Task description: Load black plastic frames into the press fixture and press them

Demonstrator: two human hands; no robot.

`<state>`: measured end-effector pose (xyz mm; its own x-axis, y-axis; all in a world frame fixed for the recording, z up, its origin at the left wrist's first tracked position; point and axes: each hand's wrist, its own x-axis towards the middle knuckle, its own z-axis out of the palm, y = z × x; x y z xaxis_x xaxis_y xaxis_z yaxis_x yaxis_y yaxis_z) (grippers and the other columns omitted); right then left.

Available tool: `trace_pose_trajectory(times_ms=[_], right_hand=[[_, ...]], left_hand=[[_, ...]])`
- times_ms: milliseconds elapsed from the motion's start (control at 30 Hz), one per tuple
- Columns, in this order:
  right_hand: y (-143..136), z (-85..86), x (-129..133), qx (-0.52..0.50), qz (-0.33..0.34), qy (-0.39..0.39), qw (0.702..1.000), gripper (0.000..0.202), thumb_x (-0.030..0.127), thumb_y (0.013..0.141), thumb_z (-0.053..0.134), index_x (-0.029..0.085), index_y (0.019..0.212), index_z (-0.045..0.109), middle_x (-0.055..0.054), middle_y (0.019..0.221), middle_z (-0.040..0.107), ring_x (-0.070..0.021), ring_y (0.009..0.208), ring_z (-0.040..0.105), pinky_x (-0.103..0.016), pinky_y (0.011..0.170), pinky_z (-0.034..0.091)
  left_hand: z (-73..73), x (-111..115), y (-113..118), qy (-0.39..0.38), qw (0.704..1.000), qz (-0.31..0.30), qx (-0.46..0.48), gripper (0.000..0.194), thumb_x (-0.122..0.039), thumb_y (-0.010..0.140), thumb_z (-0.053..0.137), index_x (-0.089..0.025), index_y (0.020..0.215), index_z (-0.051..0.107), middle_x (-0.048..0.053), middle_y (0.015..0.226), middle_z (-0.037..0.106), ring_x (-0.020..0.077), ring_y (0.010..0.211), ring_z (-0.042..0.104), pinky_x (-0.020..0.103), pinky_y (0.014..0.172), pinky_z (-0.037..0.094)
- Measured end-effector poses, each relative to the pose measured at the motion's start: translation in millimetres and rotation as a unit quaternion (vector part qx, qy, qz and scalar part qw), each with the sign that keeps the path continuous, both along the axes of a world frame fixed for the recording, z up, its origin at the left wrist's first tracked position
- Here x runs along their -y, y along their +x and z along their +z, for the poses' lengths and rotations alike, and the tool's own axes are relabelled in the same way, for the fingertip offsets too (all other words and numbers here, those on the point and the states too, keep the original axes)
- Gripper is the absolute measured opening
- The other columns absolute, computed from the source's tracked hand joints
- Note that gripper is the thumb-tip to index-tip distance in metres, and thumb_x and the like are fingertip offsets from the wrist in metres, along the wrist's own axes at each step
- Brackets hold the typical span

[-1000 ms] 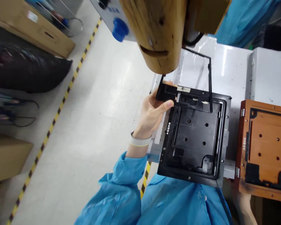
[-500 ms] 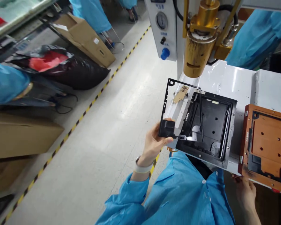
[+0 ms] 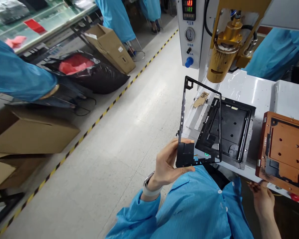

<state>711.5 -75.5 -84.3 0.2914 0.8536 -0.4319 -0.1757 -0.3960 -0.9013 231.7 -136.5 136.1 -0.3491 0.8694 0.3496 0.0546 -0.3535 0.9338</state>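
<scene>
My left hand (image 3: 167, 164) pinches a thin black rectangular plastic frame (image 3: 185, 153) at its lower left corner, thumb in front. The frame is tilted up in the air, and its open middle shows what lies behind. Behind it, a black fixture plate (image 3: 229, 127) with a recessed bed lies on the white machine table. My right hand (image 3: 264, 197) is low at the table's front edge, just below an orange fixture plate (image 3: 289, 142) with black parts inside. Its fingers are curled, and whatever they hold or touch is hidden.
A brass-coloured press head (image 3: 220, 63) hangs above the table, beside a control box (image 3: 193, 39) with a gauge and blue knob. A red button (image 3: 295, 197) sits on the front edge. Cardboard boxes (image 3: 35, 129), a black bag (image 3: 102, 78) and people in blue coats are to the left.
My left hand has drawn the black frame down towards my body and tilted it more upright. The right hand stays by the table edge. The camera view has shifted left.
</scene>
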Motion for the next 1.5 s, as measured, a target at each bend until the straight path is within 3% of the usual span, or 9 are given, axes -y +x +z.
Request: trace_pose_trajectory(times_ms=[333,600,933,1133,1233,1500], right_hand=[[-5.8,5.3,-2.6,0.004,-0.003,0.002,1.000,0.073,0.078,0.063,0.107,0.016,0.083,0.073,-0.003,0.077,0.073,-0.0168,0.074,0.074,-0.025,0.065,0.066],[-3.8,3.3,-1.1,0.010,0.011,0.009,1.000,0.074,0.079,0.068,0.104,0.016,0.088,0.072,-0.002,0.081,0.074,-0.0174,0.077,0.073,-0.029,0.066,0.066],[-6.6,8.3,-2.0,0.012,0.005,0.004,1.000,0.077,0.079,0.062,0.107,0.015,0.085,0.073,-0.003,0.078,0.074,-0.0169,0.075,0.073,-0.028,0.067,0.066],[-8.2,8.7,-0.2,0.014,-0.002,0.006,1.000,0.076,0.080,0.063,0.106,0.015,0.084,0.072,-0.003,0.078,0.074,-0.0175,0.074,0.074,-0.029,0.068,0.064],[-7.3,7.4,1.0,0.018,-0.002,0.013,1.000,0.076,0.080,0.065,0.106,0.015,0.086,0.072,-0.003,0.078,0.074,-0.0179,0.073,0.073,-0.031,0.068,0.063],[-9.2,12.8,2.6,0.019,0.013,0.010,1.000,0.076,0.080,0.066,0.105,0.015,0.088,0.072,-0.003,0.079,0.074,-0.0167,0.074,0.073,-0.027,0.066,0.061]], left_hand=[[6.6,4.8,2.7,0.000,1.000,0.000,-0.001,0.070,-0.049,0.081,0.107,-0.018,0.138,0.080,0.017,0.130,0.083,0.0291,0.120,0.082,0.039,0.106,0.071],[10.4,4.4,2.7,-0.011,1.000,0.001,0.016,0.067,-0.047,0.080,0.108,-0.019,0.136,0.082,0.017,0.130,0.084,0.0314,0.120,0.082,0.040,0.106,0.071],[5.9,1.2,2.1,-0.037,0.998,0.012,0.046,0.070,-0.051,0.078,0.109,-0.018,0.134,0.082,0.016,0.123,0.086,0.0235,0.094,0.084,0.029,0.080,0.072],[0.9,-0.9,-0.6,-0.044,0.997,0.013,0.063,0.071,-0.048,0.076,0.111,-0.021,0.135,0.083,0.014,0.126,0.087,0.0244,0.105,0.085,0.028,0.089,0.072],[-2.8,-2.1,-2.3,-0.054,0.996,0.020,0.068,0.072,-0.047,0.075,0.111,-0.021,0.136,0.082,0.015,0.128,0.086,0.0285,0.113,0.086,0.034,0.096,0.074],[-8.2,-9.2,-3.6,-0.053,0.997,0.033,0.034,0.072,-0.041,0.078,0.110,-0.020,0.140,0.081,0.016,0.132,0.085,0.0283,0.114,0.086,0.032,0.094,0.073]])
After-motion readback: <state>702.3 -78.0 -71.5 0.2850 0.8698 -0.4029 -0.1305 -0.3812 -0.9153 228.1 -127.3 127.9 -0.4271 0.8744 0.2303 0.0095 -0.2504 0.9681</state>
